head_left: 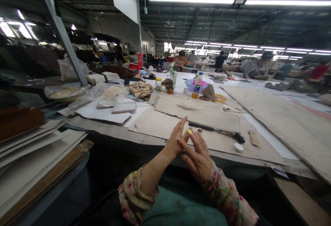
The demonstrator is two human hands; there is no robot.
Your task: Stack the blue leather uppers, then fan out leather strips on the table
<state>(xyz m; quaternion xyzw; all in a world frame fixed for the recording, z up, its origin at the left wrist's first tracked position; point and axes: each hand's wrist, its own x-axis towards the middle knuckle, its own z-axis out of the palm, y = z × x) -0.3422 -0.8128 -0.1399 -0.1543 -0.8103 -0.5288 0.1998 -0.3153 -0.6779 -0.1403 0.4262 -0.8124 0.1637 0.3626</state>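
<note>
My two hands meet just in front of the worktable's near edge [144, 140]. My left hand [176, 141] points its fingers upward, and its fingertips pinch a small yellow piece [189, 132] against the tip of a finger of my right hand [198, 158]. The right hand's fingers are spread apart and hold nothing. Both wrists wear flowered sleeves. Just beyond the fingers lie a small round cup [199, 130], a black-handled hammer [219, 131] and a white cap [238, 147] on beige sheet material [160, 124].
Folded beige pieces [196, 110] lie mid-table, with a bottle [198, 82], a blue bowl [191, 86] and a jar [158, 84] behind. Stacked boards [38, 157] sit at my left. A slanted metal post [62, 33] rises left. Other people work at far tables.
</note>
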